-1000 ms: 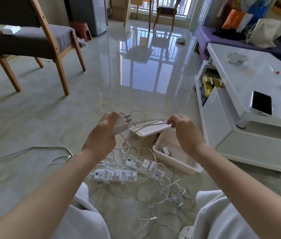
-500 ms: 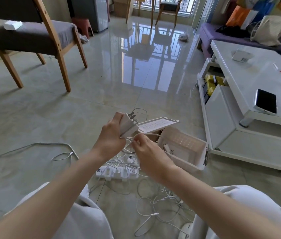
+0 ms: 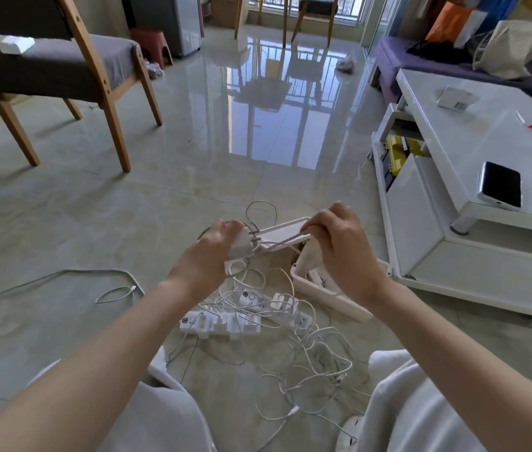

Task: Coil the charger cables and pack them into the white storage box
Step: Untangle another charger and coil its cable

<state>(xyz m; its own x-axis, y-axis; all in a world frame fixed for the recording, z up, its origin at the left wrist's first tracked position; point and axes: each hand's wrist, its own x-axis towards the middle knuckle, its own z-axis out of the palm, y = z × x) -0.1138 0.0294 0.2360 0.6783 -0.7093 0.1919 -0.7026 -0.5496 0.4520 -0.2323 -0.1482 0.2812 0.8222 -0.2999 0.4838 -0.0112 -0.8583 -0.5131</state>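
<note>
Left hand (image 3: 211,256): fingers curled round a white charger plug (image 3: 239,245), prongs pointing right. Right hand (image 3: 339,252): fingertips pinch the plug's cable (image 3: 279,243), which runs taut between my two hands, held above the floor.

White storage box (image 3: 339,301): on the floor just below my right hand, near the front edge of the white coffee table (image 3: 473,132). A few small white chargers lie inside; I cannot tell how many. A flat white panel (image 3: 286,230) stands tilted behind the taut cable.

Floor between my knees: a tangle of loose white cables (image 3: 310,357), a white power strip (image 3: 222,325) with plugs in it at its left side.

One more cable (image 3: 69,274) trails well apart to the left. A dark phone (image 3: 501,185) lies at the tabletop's near edge.
</note>
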